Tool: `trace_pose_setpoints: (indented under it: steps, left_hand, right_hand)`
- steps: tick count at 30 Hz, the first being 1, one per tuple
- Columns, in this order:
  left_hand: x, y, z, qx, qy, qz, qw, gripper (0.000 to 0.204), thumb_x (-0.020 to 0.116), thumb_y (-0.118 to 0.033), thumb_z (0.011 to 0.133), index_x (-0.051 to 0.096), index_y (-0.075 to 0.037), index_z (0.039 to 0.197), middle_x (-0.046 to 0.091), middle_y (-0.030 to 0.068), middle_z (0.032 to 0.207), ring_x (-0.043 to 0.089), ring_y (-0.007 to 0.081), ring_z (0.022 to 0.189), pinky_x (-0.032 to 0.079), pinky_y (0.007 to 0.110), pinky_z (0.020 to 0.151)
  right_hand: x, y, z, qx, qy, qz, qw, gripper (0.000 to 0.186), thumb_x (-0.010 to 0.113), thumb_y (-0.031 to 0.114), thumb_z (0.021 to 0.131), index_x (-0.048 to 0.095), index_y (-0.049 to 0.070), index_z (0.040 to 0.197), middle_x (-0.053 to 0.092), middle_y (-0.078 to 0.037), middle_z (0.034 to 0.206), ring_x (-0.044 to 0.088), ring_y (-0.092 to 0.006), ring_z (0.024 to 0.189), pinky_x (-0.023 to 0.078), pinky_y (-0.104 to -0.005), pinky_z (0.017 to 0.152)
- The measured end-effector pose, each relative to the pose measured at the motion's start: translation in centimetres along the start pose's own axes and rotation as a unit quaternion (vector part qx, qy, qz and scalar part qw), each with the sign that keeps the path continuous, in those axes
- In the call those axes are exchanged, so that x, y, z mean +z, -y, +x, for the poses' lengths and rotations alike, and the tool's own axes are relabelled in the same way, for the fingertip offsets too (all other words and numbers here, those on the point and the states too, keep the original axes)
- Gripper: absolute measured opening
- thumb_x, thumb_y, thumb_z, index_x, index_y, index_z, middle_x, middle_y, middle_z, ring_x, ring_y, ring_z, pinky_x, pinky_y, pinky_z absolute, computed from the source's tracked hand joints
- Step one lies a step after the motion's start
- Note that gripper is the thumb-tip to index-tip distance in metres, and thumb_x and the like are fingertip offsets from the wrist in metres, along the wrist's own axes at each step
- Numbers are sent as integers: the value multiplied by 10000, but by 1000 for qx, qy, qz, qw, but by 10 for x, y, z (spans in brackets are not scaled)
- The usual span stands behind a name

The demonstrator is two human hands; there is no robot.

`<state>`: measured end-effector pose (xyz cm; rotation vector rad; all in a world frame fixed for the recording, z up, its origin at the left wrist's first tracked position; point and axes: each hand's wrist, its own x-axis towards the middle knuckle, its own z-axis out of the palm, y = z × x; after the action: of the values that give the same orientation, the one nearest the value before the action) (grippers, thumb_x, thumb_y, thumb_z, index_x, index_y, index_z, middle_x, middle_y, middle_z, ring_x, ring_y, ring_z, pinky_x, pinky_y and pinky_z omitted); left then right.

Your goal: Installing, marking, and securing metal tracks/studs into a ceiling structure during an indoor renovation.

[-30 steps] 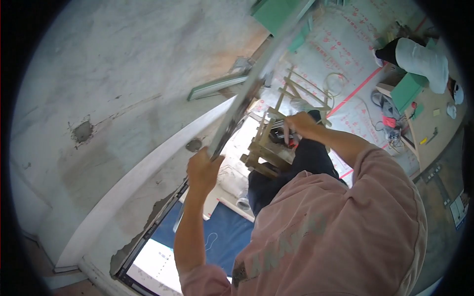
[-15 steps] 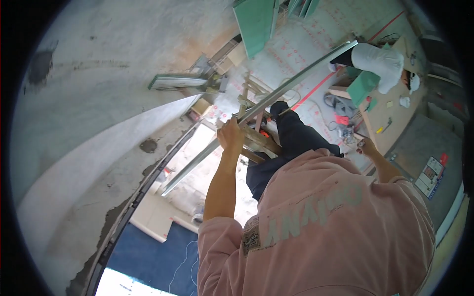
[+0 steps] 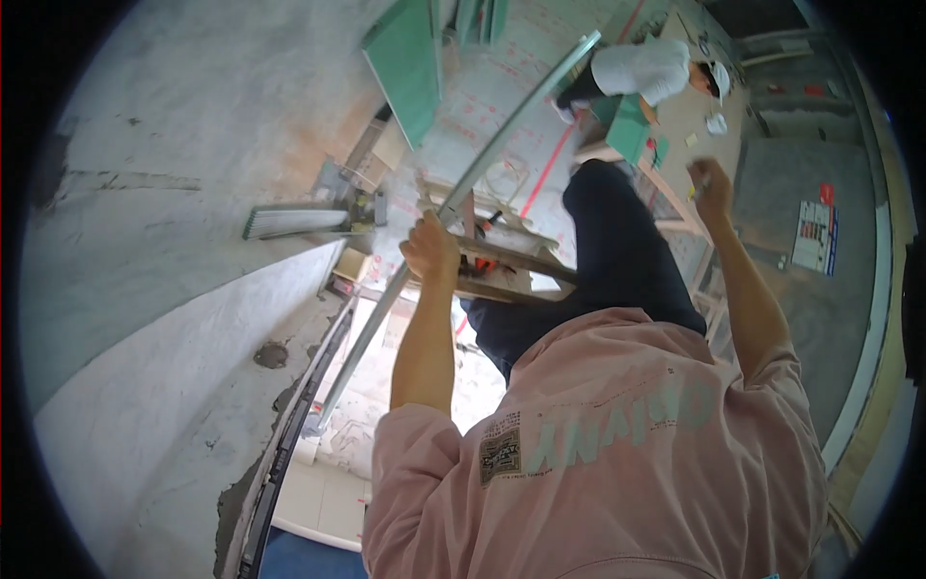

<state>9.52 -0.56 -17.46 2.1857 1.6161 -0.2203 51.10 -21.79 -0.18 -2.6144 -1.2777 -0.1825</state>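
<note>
My left hand is closed round a long, grey metal channel, which slants from far right to near left. A wooden stepladder stands beneath me, beside my legs. Something orange and black lies on or behind its rungs. My right hand is raised out to the right, fingers curled. A small yellowish spot shows at its edge, but what it holds is too small to make out.
A person in a white top bends over a wooden workbench at the far right. Green boards lean at the back. A stack of metal profiles lies beside the left wall. A curved white wall runs along the left.
My right hand has risen and moved farther away. One leg has lifted or bent forward. The channel is steeper in view, still in my left hand. The other person's head has come up.
</note>
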Motion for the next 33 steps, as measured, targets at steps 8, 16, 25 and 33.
trace_pose_setpoints:
  steps: [8, 16, 25, 33]
  left_hand:
    - [-1, -11, 2, 16, -2, 25, 1000, 117, 554, -162, 876, 605, -127, 975, 679, 52, 908, 680, 247, 881, 496, 429, 758]
    - [-3, -3, 1, 1, 20, 35, 999, 155, 579, -171, 855, 602, -110, 996, 681, 65, 943, 680, 261, 900, 489, 449, 767]
    - [0, 8, 7, 119, 18, 18, 993, 265, 648, -252, 861, 619, -99, 1076, 700, 131, 916, 669, 358, 873, 494, 491, 759]
    - [5, 5, -2, 127, -42, 13, 991, 185, 652, -186, 829, 617, -95, 986, 684, 127, 892, 652, 378, 865, 468, 487, 750]
  right_hand:
    - [128, 106, -92, -51, 368, 112, 922, 370, 697, 250, 856, 596, 54, 1154, 689, -153, 991, 665, -339, 940, 505, -411, 821]
    - [143, 107, -215, -115, 351, 113, 922, 598, 702, 254, 804, 466, 53, 1315, 651, -231, 1056, 624, -421, 971, 503, -491, 808]
    - [139, 91, -212, -168, 347, 177, 906, 575, 664, 126, 760, 472, 17, 1291, 650, -252, 1074, 645, -417, 943, 521, -479, 833]
    - [140, 87, -220, -188, 266, 226, 918, 474, 656, 64, 700, 567, -15, 1159, 658, -241, 1126, 684, -377, 784, 560, -424, 686]
